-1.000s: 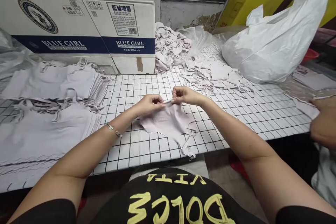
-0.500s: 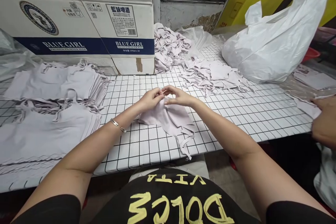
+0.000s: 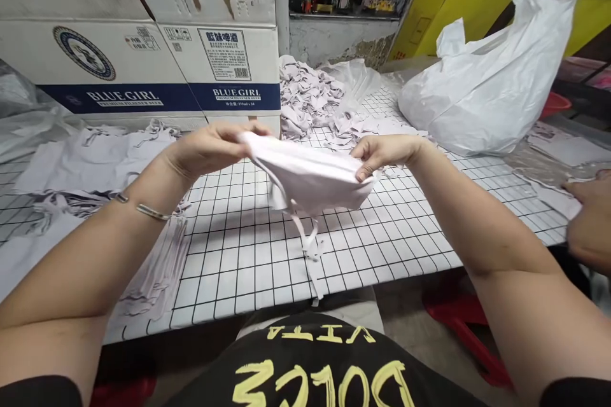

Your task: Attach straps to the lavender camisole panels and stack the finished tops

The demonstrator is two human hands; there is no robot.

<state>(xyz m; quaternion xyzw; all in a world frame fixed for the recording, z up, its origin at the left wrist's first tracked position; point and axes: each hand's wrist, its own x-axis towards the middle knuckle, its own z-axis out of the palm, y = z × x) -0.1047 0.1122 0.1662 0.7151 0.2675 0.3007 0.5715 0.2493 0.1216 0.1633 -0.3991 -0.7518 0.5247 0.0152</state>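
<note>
A pale pink strappy top (image 3: 315,178) is stretched between my two hands, raised above the checked tablecloth (image 3: 229,254). My left hand (image 3: 219,146) is closed on one end of its edge. At the other end, my right hand (image 3: 377,156) pinches the fabric between thumb and fingers. The top's thin straps dangle below it toward the table's front edge. Left of my hands lie stacks of similar strappy tops (image 3: 95,159), partly hidden behind my left forearm.
White beer cartons (image 3: 167,70) stand behind the stacks. A heap of pale pink pieces (image 3: 310,89) lies at the back, with a full white plastic bag (image 3: 487,89) to its right. Another person's hand (image 3: 592,210) is at the far right. A red stool (image 3: 470,324) stands below the table.
My hands have moved apart and lifted the top off the table, spreading it between them. Before, they were close together, fingering its edge. My view has tilted slightly upward.
</note>
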